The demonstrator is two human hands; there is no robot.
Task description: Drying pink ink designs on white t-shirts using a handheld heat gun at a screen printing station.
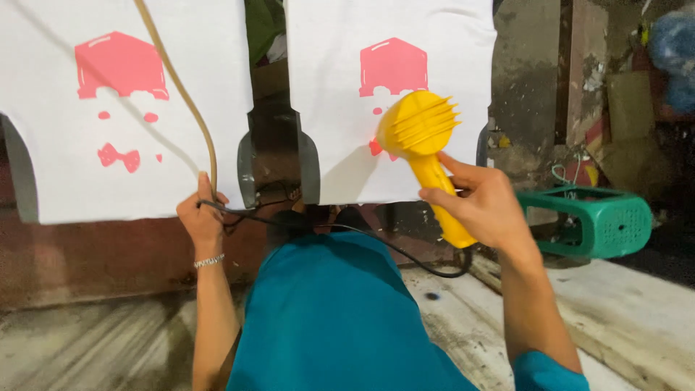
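Head view: right hand [486, 204] grips ribbed yellow plastic heat gun [426, 148] over white printed shirt [391, 94] — left hand [201, 214] pinches black cord [318, 229]; green stool [604, 219] beside.

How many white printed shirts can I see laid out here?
2. One white shirt lies at the left, above the left hand; the other white shirt lies at the middle, under the yellow heat gun. More may lie outside the picture.

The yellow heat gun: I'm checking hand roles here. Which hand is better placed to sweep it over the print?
Likely the right hand: it grips the yellow heat gun aimed at the right shirt. The left hand holds the black cord.
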